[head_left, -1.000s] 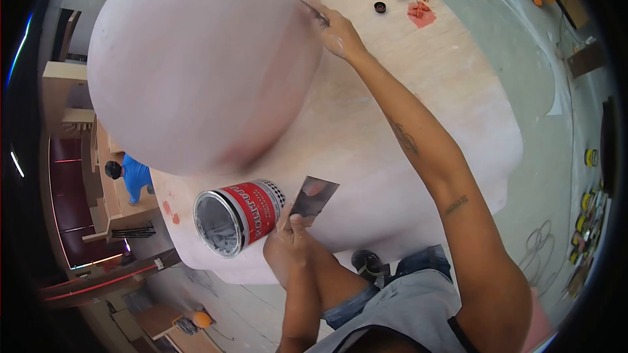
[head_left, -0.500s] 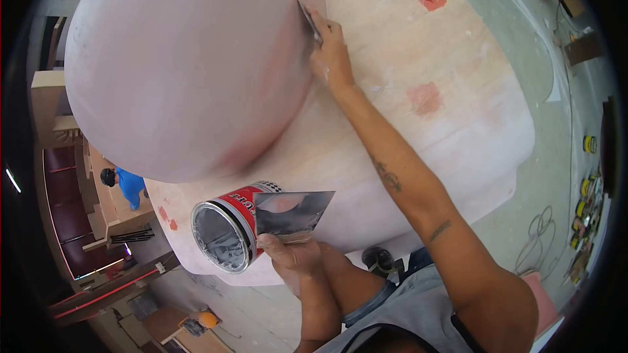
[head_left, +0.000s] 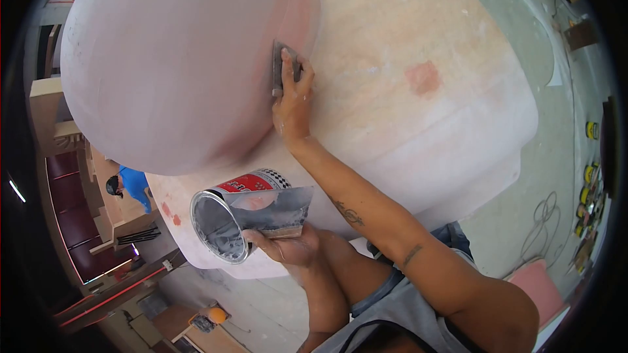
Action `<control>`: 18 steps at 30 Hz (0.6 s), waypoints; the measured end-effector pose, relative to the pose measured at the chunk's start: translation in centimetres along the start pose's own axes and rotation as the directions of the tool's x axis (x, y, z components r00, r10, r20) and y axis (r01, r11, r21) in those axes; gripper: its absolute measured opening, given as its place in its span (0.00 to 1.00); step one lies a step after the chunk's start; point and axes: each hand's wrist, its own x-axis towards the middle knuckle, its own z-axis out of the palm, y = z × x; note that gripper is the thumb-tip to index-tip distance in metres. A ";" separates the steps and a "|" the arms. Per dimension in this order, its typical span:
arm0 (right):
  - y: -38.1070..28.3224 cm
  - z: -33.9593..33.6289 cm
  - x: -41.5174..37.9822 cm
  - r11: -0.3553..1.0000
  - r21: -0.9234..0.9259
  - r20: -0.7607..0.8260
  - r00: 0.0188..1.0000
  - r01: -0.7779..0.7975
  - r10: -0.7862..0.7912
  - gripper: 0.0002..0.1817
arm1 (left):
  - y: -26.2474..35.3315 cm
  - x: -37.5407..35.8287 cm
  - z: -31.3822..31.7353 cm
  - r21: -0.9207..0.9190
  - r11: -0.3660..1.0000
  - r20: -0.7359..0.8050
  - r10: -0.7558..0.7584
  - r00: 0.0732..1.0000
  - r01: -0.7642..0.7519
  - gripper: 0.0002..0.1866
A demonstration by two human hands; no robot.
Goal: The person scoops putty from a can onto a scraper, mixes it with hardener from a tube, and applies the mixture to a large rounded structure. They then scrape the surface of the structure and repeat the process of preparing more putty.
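- Scraper [head_left: 277, 68]: was held against the side of the rounded form [head_left: 183, 72], under spread fingers of the right hand [head_left: 293, 104].
- Wide blade [head_left: 281, 208]: was gripped in the left hand [head_left: 294, 250], other fingers mostly hidden behind thumb, near the open can [head_left: 243, 182].
- Rounded form: stood on the surface [head_left: 366, 91].

Grey sleeveless top [head_left: 418, 291], black edging [head_left: 458, 335], blue denim shorts [head_left: 381, 289]; dark tattoos [head_left: 349, 214], right arm [head_left: 386, 232]

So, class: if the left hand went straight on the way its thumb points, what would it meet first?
The left hand would most likely meet the open red-labelled can first, though depth is unclear and the two may already touch.
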 end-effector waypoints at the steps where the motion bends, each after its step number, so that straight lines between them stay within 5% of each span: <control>1: -0.3 0.1 -0.5 1.000 -0.001 -0.007 1.000 -0.004 0.004 0.46 | 0.0 0.0 0.7 -0.014 1.000 -0.046 0.003 0.999 -0.004 0.31; 3: -0.7 -0.1 -1.7 1.000 0.001 -0.008 1.000 -0.004 0.004 0.46 | 0.1 -0.1 0.6 -0.029 0.999 -0.097 0.011 0.995 -0.014 0.30; 5: -1.1 -0.9 -2.9 0.999 -0.043 0.079 0.996 -0.034 0.037 0.43 | 0.4 0.4 -0.9 -0.030 0.993 0.174 -0.105 0.979 0.112 0.27; 6: -1.0 -2.2 -2.7 0.999 -0.036 0.081 0.996 -0.035 0.038 0.43 | 0.4 0.3 1.6 0.075 0.993 -0.074 -0.089 0.993 0.094 0.23; 8: 0.4 -7.1 -1.5 0.989 0.145 0.461 0.886 -0.018 -0.052 0.41 | 0.6 1.1 0.7 0.099 0.981 -0.018 -0.166 0.986 0.167 0.21; 9: 0.3 -9.5 -0.8 0.989 0.149 0.459 0.887 -0.012 -0.058 0.41 | 0.6 1.6 0.5 0.124 0.962 0.037 -0.250 0.967 0.244 0.20; 11: -1.3 -14.6 0.0 0.928 0.348 0.691 0.705 -0.131 -0.159 0.40 | 0.7 2.1 1.2 0.099 0.942 -0.005 -0.322 0.947 0.321 0.17; 12: -2.3 -16.4 0.0 0.929 0.349 0.690 0.705 -0.127 -0.163 0.40 | 0.6 2.6 1.0 0.025 0.881 0.028 -0.472 0.881 0.472 0.17; 14: -4.7 -19.8 -0.1 0.775 0.632 0.555 0.697 0.001 -0.454 0.38 | 0.3 3.0 0.6 -0.041 0.729 0.077 -0.679 0.730 0.683 0.16; 15: -6.3 -21.5 0.1 0.797 0.594 0.579 0.628 0.111 -0.520 0.35 | 0.1 2.7 1.6 -0.046 0.730 0.082 -0.677 0.731 0.682 0.16; 17: -6.5 -21.1 -1.6 0.714 0.697 0.480 0.701 0.059 -0.527 0.33 | 0.7 1.8 4.2 0.003 0.718 0.008 -0.697 0.717 0.697 0.16; 18: -5.2 -20.4 -1.5 0.762 0.639 0.499 0.699 0.103 -0.512 0.34 | 1.0 2.0 4.4 0.007 0.736 0.112 -0.673 0.731 0.676 0.17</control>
